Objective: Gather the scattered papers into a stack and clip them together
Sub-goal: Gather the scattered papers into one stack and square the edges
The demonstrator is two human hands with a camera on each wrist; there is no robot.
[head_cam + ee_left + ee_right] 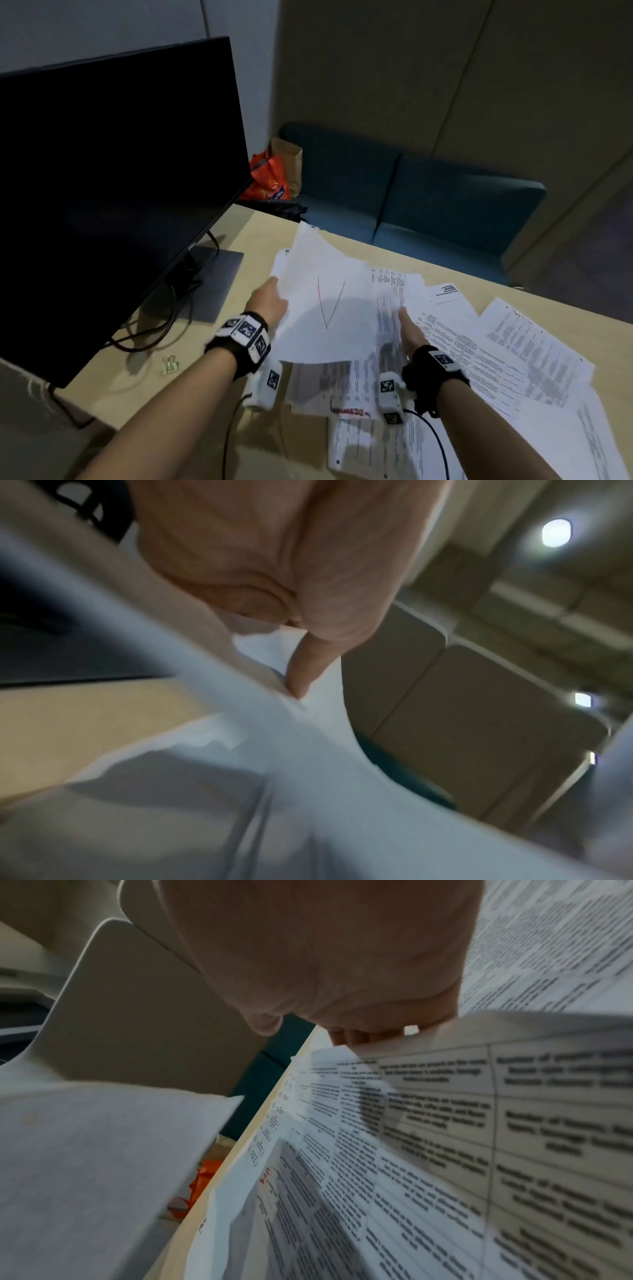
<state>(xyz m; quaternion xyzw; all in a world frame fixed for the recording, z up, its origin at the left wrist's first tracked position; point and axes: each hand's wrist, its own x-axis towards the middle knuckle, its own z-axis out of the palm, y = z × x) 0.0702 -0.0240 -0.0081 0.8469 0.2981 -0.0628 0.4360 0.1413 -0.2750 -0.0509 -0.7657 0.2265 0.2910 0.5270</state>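
My left hand (274,298) grips the left edge of a lifted bundle of white sheets (325,308) whose top page bears a red V mark. In the left wrist view a finger (299,674) pinches into the bundle of white sheets (308,791). My right hand (407,325) holds a printed sheet (387,308) at the bundle's right side; its fingers (359,1037) curl over the edge of that printed sheet (514,1096). More printed papers (496,359) lie fanned over the table to the right and near me. A green binder clip (170,364) lies on the table left of my left wrist.
A large dark monitor (113,192) stands at the left on a grey base, with cables (147,329) looping by it. The beige table (144,394) ends at a teal sofa (428,212) behind. An orange bag (269,178) and a brown paper bag sit on the sofa's corner.
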